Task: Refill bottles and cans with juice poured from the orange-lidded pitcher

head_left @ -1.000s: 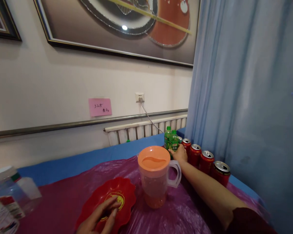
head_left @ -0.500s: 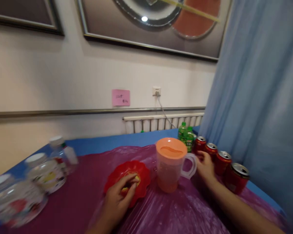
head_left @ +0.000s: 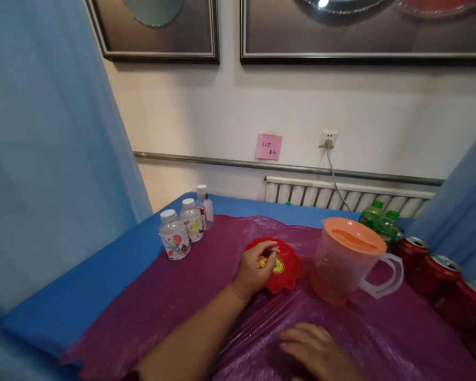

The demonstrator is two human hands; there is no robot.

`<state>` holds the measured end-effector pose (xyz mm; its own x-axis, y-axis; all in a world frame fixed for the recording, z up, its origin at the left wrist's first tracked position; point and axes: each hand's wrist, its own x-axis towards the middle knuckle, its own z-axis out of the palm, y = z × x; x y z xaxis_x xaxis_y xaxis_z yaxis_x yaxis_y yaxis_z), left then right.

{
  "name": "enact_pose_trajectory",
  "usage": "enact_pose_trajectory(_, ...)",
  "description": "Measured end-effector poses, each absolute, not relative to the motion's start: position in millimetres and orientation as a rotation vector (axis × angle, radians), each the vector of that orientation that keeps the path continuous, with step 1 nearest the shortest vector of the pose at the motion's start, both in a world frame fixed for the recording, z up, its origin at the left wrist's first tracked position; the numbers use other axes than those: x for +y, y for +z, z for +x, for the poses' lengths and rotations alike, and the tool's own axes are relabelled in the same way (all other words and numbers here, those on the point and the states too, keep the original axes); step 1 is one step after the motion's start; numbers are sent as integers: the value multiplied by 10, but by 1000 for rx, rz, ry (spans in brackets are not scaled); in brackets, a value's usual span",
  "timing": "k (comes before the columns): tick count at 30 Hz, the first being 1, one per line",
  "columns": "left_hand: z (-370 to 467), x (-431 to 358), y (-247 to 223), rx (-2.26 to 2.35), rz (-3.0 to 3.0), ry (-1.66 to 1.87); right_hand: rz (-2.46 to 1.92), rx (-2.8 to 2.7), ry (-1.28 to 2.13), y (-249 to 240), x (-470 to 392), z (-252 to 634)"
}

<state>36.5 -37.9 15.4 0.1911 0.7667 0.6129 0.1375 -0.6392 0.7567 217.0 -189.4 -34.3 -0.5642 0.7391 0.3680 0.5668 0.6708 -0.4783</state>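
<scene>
My left hand (head_left: pixel 256 269) is over the left part of a red scalloped plate (head_left: pixel 287 270), its thumb and fingers curved toward each other with a gap between them and nothing visible in it. Low in the view, my right hand (head_left: pixel 315 349) hangs over the purple plastic sheet (head_left: pixel 182 307), fingers stretched out and holding nothing. A clear pitcher with an orange lid (head_left: pixel 355 234) stands upright right of the plate, its handle pointing right, away from both hands.
Clear jars with white lids (head_left: pixel 174 237) and a clear bottle (head_left: pixel 207 210) stand on the left. Green bottles (head_left: pixel 387 227) and several red cans (head_left: pixel 434 275) line the right. The blue table (head_left: pixel 99 275) has a wall and radiator (head_left: pixel 357 196) behind it.
The view has swung left, showing the left curtain and more table. My right hand has moved from beside the pitcher handle and cans to the front of the sheet. My left hand stays by the plate.
</scene>
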Motion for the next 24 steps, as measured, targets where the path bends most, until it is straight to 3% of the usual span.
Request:
enact_pose_trajectory(7, 255, -220, 244, 871, 1671, 1681, -937, -2639, 617, 48, -1649, 1350)
enact_pose_trajectory(24, -110, 115, 941, 768, 811, 1736, -1044, -2569, 705, -66, -1684, 1228)
